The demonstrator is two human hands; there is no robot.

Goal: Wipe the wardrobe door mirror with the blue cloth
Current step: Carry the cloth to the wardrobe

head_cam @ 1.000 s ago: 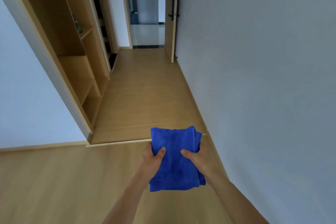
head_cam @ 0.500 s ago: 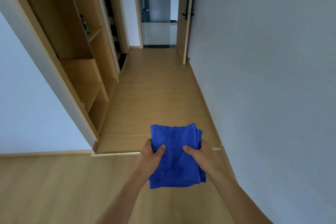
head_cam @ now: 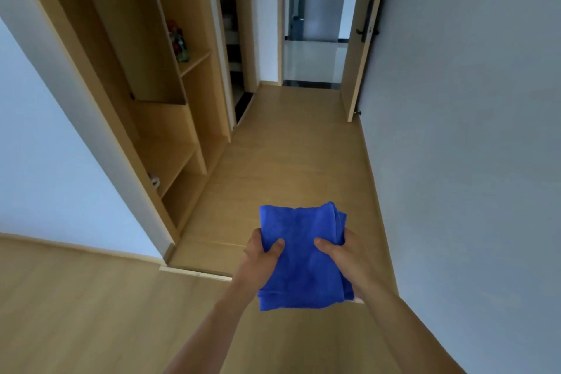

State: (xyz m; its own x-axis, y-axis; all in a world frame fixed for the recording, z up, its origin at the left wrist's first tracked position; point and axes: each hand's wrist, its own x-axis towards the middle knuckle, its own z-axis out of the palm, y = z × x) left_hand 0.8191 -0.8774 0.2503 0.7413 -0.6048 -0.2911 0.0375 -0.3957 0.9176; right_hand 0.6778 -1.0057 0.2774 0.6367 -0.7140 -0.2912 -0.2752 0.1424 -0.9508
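Observation:
A folded blue cloth [head_cam: 300,255] is held out in front of me at waist height over the wooden floor. My left hand [head_cam: 259,255] grips its left edge with the thumb on top. My right hand [head_cam: 344,255] grips its right edge the same way. No mirror or mirrored wardrobe door shows in this view.
An open wooden shelf unit [head_cam: 170,118] lines the left side of a hallway, with a small object [head_cam: 179,42] on one shelf. A plain wall [head_cam: 470,130] runs along the right. A wooden door [head_cam: 361,39] stands open at the far end. A floor threshold strip [head_cam: 194,272] lies just ahead.
The view has moved forward toward the hallway; the shelf unit and threshold are nearer. Both hands keep the same hold on the cloth.

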